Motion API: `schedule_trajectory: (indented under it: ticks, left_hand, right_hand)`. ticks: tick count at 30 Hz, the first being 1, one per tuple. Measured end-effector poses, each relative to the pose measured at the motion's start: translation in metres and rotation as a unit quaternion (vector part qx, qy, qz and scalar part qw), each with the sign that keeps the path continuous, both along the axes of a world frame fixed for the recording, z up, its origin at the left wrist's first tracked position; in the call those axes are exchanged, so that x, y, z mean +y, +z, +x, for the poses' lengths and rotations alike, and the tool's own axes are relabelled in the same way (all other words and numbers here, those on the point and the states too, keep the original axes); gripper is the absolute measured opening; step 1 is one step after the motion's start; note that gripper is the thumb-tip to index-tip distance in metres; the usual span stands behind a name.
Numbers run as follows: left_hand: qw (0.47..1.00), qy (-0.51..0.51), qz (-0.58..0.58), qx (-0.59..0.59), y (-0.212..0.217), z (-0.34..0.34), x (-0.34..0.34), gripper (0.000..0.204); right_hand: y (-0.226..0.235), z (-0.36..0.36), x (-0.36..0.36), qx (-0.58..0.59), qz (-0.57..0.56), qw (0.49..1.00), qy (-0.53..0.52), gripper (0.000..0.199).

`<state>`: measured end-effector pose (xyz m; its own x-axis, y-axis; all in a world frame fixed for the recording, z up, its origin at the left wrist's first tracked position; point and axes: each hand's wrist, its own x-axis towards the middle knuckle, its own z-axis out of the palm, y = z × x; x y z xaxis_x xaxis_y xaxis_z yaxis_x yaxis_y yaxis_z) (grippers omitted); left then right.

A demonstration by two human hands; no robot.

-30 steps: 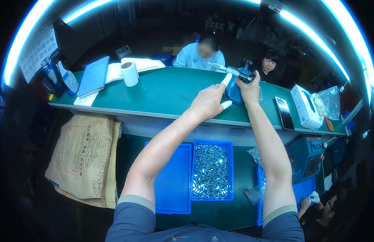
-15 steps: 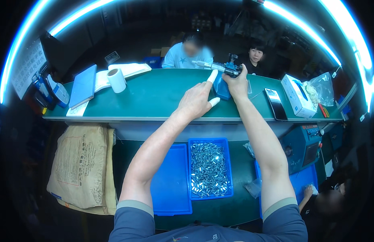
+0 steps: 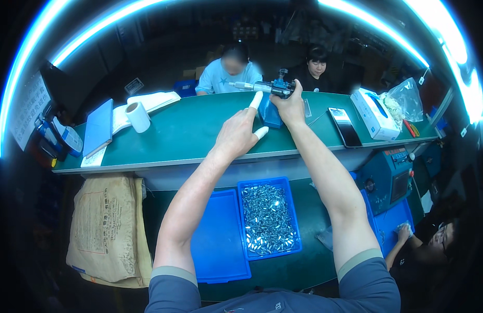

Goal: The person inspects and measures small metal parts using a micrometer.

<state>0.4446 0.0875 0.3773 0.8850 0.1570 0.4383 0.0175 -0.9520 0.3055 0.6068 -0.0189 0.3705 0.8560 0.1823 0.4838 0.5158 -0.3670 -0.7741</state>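
Observation:
A micrometer (image 3: 250,87) with a silver barrel pointing left sits on a blue stand (image 3: 271,116) on the raised green shelf. My right hand (image 3: 291,108) is closed around the dark frame end of the micrometer. Just below the barrel is my left hand (image 3: 235,131), with white finger cots on the index finger and thumb. Its index finger stretches up to the barrel, and the thumb is spread apart from it. Whether that fingertip touches the barrel I cannot tell. What lies between the micrometer's measuring faces, if anything, is too small to see.
Below the shelf, a blue tray (image 3: 299,245) holds many small shiny metal parts beside a flat blue tray (image 3: 215,235). A phone (image 3: 344,128) and a glove box (image 3: 374,117) lie right; a white roll (image 3: 138,117) stands left. Co-workers sit opposite; another person's hand (image 3: 404,232) is lower right.
The whole view has shifted a little, so the shelf appears tilted and further left. Both my hands keep nearly the same pose at the micrometer. The co-worker at lower right shows more.

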Motion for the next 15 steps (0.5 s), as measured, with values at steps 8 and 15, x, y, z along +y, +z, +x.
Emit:
schedule_trajectory:
  ticks: [8, 15]
  left_hand:
    - [1.000, 0.015, -0.008, 0.026, 0.0020, 0.0013, -0.0026, 0.064]
    - [1.000, 0.011, 0.000, 0.003, -0.0013, 0.0028, -0.0014, 0.057]
  right_hand:
    - [0.0016, -0.0008, -0.0006, 0.006, -0.012, 1.000, -0.013, 0.094]
    - [0.0012, 0.0002, -0.0006, 0.004, -0.006, 1.000, -0.014, 0.094]
